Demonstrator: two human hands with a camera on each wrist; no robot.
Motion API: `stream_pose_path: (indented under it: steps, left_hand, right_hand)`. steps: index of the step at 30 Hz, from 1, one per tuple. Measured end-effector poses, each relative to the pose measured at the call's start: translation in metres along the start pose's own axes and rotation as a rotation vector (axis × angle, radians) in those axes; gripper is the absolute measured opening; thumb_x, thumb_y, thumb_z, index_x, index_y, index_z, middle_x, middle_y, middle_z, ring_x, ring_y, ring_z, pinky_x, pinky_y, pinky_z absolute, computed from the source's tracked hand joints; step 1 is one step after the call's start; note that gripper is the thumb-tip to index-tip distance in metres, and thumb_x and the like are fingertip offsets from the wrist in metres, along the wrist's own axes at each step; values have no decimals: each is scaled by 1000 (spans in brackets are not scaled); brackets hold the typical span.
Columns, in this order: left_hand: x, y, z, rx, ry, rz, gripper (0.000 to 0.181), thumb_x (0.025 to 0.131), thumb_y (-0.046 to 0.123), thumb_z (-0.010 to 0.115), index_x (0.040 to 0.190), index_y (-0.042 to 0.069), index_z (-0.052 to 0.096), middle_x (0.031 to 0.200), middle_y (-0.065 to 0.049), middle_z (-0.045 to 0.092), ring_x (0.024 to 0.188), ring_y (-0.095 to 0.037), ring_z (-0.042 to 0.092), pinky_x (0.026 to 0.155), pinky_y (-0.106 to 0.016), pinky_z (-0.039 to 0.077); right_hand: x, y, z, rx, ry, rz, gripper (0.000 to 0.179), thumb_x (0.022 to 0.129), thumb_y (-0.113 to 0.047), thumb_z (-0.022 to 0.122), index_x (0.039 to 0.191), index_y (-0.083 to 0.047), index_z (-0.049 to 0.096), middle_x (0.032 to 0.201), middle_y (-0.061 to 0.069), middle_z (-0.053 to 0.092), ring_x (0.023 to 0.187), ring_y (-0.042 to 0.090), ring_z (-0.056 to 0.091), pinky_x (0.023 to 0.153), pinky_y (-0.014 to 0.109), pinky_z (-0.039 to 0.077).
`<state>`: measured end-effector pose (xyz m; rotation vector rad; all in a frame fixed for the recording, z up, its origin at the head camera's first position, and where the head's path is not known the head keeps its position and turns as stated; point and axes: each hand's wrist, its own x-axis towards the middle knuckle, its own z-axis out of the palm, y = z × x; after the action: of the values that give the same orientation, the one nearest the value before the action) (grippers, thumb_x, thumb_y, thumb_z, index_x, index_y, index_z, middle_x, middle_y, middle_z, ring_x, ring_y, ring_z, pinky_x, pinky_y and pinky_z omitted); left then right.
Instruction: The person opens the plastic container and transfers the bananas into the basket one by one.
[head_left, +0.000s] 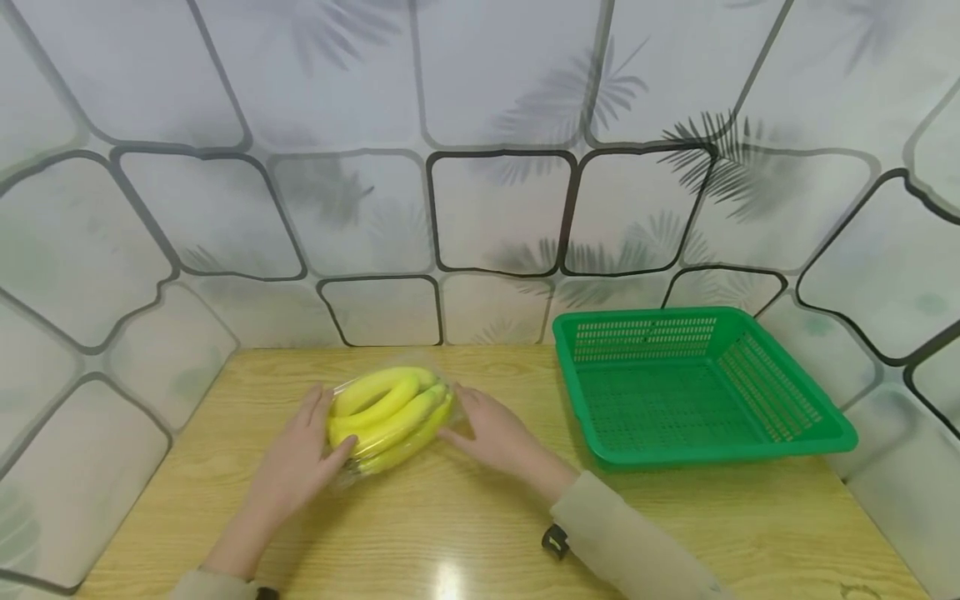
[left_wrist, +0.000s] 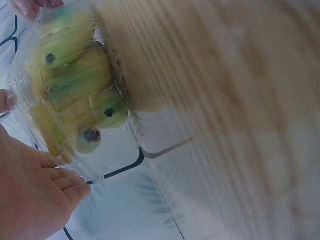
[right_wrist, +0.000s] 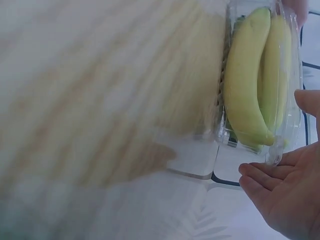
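Observation:
Several yellow bananas (head_left: 390, 410), green at the tips in the wrist views, lie inside a clear plastic box (left_wrist: 117, 75) on the left part of the table. My left hand (head_left: 296, 457) holds the box's left end, with the thumb over the near corner and the fingers along the far side. At the opposite end is my right hand (head_left: 495, 429). Its slightly bent fingers touch the box's corner lip, as the right wrist view shows, and the thumb (right_wrist: 306, 101) stands away from them beside the lid.
A green plastic basket (head_left: 716, 458) with slotted walls sits on the right side of the wooden table (head_left: 450, 525). Patterned panels (head_left: 495, 217) rise behind the table and along both sides. A dark wrist strap piece (head_left: 555, 542) shows at the right sleeve.

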<state>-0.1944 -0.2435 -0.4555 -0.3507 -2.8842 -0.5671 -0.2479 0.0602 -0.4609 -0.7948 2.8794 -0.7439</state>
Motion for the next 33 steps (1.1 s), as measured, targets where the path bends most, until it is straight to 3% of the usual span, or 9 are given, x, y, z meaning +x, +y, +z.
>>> stream_pose_path:
  steps: [11,20,33]
  left_hand:
    - [12,6,5,-33,-40,25,88,105,46,59,162,-12,24,172,-35,17,152,-58,33,120,-70,41]
    - [11,16,8,-73,-35,6,87,108,41,55,162,-15,16,173,-35,11,156,-57,25,126,-66,33]
    - [11,24,13,-34,-24,52,82,108,43,57,161,-12,28,171,-33,23,146,-55,44,112,-65,51]
  right_hand:
    - [-22,7,-2,59,53,22,78,106,-46,62,164,-2,34,165,21,45,152,41,46,128,57,38]
    - [-39,10,-1,130,56,46,75,106,-43,63,163,-2,36,166,22,43,153,43,43,128,60,36]
    - [-63,14,-8,194,68,51,74,106,-40,64,164,-4,36,167,21,42,154,43,43,128,63,35]
